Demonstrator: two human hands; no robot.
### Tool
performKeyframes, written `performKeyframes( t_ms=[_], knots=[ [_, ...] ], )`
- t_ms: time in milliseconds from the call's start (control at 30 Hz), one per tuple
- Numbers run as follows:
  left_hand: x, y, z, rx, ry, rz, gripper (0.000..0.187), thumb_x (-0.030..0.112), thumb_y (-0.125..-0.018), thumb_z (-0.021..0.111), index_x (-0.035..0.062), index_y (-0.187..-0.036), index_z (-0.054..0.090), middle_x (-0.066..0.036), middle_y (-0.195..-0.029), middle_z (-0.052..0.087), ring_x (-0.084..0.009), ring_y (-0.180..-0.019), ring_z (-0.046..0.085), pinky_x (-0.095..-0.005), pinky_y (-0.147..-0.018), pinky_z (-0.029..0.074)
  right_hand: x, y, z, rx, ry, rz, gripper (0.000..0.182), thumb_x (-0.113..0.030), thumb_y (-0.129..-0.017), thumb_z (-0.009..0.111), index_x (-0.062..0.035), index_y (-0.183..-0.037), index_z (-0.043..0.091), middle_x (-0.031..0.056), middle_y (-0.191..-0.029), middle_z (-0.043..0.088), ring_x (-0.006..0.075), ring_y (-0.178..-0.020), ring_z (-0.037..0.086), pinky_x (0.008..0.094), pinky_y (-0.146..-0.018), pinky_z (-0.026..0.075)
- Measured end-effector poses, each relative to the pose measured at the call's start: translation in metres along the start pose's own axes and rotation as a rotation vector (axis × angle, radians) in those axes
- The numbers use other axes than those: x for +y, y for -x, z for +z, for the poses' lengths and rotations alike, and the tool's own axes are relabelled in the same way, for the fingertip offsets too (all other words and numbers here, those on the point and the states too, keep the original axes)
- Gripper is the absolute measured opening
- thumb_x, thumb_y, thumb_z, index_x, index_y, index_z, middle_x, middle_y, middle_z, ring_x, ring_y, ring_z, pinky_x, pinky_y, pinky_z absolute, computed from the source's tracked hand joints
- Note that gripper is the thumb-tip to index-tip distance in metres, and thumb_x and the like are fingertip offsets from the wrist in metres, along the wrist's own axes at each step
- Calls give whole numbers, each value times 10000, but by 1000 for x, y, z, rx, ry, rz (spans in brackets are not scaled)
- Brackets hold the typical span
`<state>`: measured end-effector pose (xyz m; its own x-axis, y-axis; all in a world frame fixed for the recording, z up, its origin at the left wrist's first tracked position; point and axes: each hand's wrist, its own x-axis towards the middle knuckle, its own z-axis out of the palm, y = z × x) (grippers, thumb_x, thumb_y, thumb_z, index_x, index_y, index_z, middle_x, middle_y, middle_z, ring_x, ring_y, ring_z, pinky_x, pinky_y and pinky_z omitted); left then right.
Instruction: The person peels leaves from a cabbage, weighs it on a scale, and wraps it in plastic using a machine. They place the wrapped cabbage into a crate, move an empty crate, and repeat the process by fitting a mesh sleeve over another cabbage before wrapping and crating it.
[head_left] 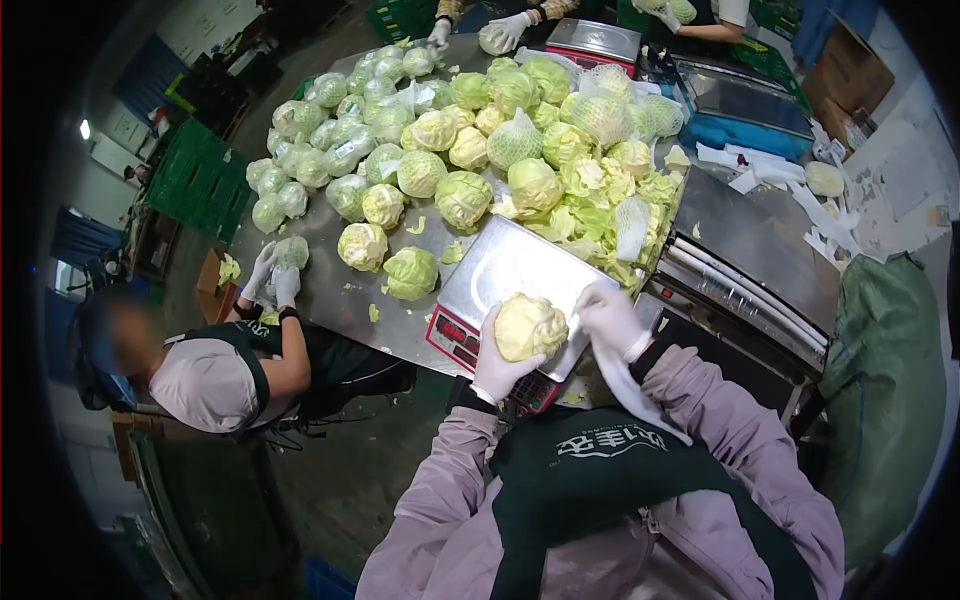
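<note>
My left hand [500, 362], in a white glove, is wrapped round a pale cabbage [530, 328] over the near part of a scale [520, 268] with a metal plate and red front. To the right of the cabbage, my right hand [612, 322], also gloved, is closed on a white mesh sleeve [628, 385] that hangs down toward my apron. Loose leaves [600, 215] lie in a heap beyond the scale. Bare cabbages [463, 200] and several in netting sit on the metal table [330, 290].
A co-worker [215, 370] at the left holds a wrapped cabbage. Other people's gloved hands work at the far edge. A roller machine [740, 290] stands right of the leaves, near a green sack [885, 390]. Green crates [195, 175] are stacked at the left.
</note>
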<state>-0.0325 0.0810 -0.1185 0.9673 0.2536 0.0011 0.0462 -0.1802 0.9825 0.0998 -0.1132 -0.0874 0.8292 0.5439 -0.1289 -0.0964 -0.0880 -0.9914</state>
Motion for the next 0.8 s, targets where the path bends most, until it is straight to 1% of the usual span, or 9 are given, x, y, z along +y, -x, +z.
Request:
performKeyframes(
  t_ms=[33, 133, 200, 233, 333, 467, 633, 733, 800],
  knots=[
    [-6, 1, 0, -8, 84, 6, 1080, 98, -640, 853, 36, -1456, 149, -187, -1349, 412, -264, -1241, 453, -382, -1031, 399, 17, -10, -14, 184, -188, -41, 49, 22, -784, 585, -14, -779, 618, 44, -742, 649, 95, -662, 592, 225, -614, 478],
    [2, 3, 2, 3, 174, -24, 1057, 106, -621, 857, 6, -1434, 189, -184, -1355, 377, -260, -1250, 428, -369, -1046, 378, 3, -12, -29, 557, -153, -117, 344, 43, -770, 619, -18, -1109, 621, 78, -944, 655, 111, -672, 591, 214, -625, 472],
    [3, 2, 1, -13, 180, -24, 1054, 102, -627, 853, 8, -1435, 184, -187, -1355, 381, -260, -1251, 429, -370, -1045, 381, 8, 0, -18, 382, 71, -232, 473, 40, -757, 646, -38, -1218, 576, 81, -1018, 639, 108, -694, 591, 225, -651, 474],
    [5, 1, 1, -23, 185, -21, 1051, 98, -632, 849, 10, -1437, 179, -189, -1355, 385, -260, -1251, 431, -371, -1044, 383, 11, 9, -14, 185, 220, -90, 429, -18, -777, 658, -52, -1200, 589, 85, -1041, 622, 102, -729, 588, 239, -689, 477],
    [13, 0, -1, -18, 123, 8, 1043, 83, -639, 841, 15, -1438, 175, -185, -1347, 398, -259, -1249, 438, -376, -1044, 385, -3, 32, 10, -155, 352, -139, 385, -174, -799, 679, -104, -1172, 609, 91, -1045, 607, 188, -766, 626, 283, -721, 498],
    [16, -2, -8, -23, 297, -61, 1024, 61, -644, 829, 12, -1438, 184, -183, -1339, 413, -258, -1247, 443, -379, -1046, 385, 4, 34, 27, -46, 432, -204, 353, -122, -786, 697, -92, -1129, 618, 92, -1011, 603, 169, -781, 612, 280, -712, 505],
    [7, 11, -12, -82, 424, -138, 944, 148, -669, 798, 16, -1434, 260, -145, -1355, 433, -248, -1263, 437, -380, -1058, 367, -20, 32, 15, -215, 483, -275, 355, -140, -775, 703, -82, -1114, 616, 85, -947, 574, 202, -809, 599, 302, -711, 492],
    [13, 25, -5, -85, 519, -137, 932, 129, -685, 789, 14, -1436, 249, -139, -1377, 408, -251, -1275, 423, -378, -1065, 356, -45, 50, 10, -274, 536, -198, 342, -129, -776, 692, -80, -1107, 621, 99, -949, 571, 232, -818, 593, 303, -726, 487],
    [18, 32, 1, -94, 527, -146, 950, 134, -676, 789, 13, -1441, 239, -146, -1382, 405, -253, -1283, 413, -381, -1073, 346, -48, 60, 9, -254, 575, -237, 328, -173, -782, 677, -125, -1101, 620, 107, -995, 584, 259, -756, 639, 342, -721, 506]
  ],
)
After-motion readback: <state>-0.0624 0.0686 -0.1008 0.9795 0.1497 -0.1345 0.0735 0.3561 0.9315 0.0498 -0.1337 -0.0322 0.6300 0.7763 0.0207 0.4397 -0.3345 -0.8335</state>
